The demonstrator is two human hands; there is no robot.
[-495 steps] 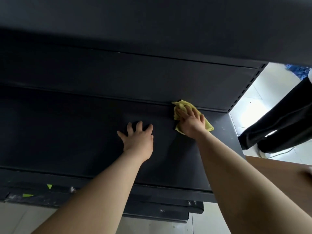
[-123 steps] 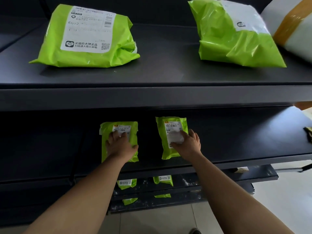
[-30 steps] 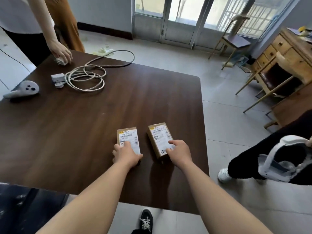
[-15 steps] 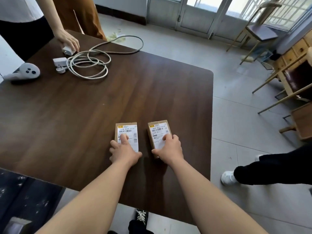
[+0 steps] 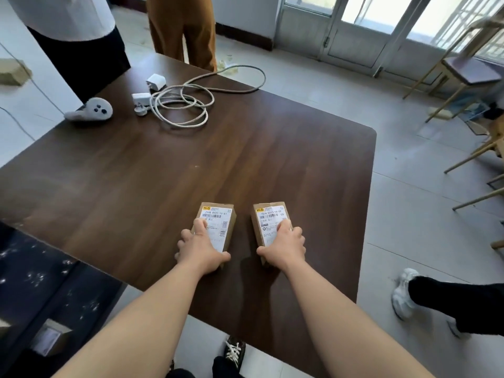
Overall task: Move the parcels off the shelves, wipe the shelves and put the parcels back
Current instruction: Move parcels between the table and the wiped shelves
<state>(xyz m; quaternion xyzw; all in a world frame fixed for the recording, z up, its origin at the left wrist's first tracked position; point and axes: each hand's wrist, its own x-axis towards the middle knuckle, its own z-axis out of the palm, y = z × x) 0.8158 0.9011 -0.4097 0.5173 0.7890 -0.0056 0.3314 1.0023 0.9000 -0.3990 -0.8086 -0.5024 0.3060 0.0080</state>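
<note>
Arms forward — left hand (image 5: 203, 249), right hand (image 5: 283, 248), fingers curled

Bright daylight from the glass doors (image 5: 354, 31); edges warped, perhaps slightly blurred.

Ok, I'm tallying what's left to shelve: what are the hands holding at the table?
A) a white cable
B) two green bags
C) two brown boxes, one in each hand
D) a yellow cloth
C: the left hand grips the left box and the right hand grips the right box, both brown cardboard with white labels.
</note>
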